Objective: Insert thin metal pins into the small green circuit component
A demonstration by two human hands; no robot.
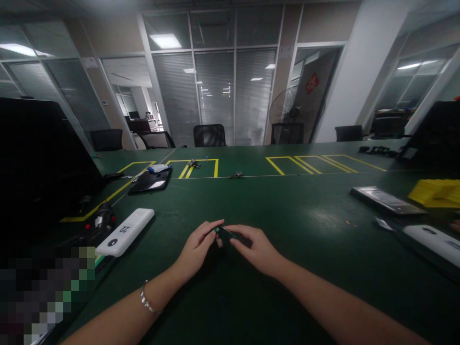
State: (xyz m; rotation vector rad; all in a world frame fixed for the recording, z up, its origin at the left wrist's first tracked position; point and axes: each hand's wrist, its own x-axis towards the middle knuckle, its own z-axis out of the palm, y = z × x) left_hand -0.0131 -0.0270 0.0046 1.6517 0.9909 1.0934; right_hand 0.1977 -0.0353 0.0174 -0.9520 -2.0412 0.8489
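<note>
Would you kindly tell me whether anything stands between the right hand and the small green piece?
Between the right hand and the green piece lies a thin object; nothing else is visible there.

Over a green table (230, 201), the left hand (198, 243) pinches a small green piece (217, 230) and the right hand (256, 245) a slim strip (226, 231) beside it, with a white numbered device (131, 229) to the left and an office chair (209, 135) beyond the far edge.
</note>
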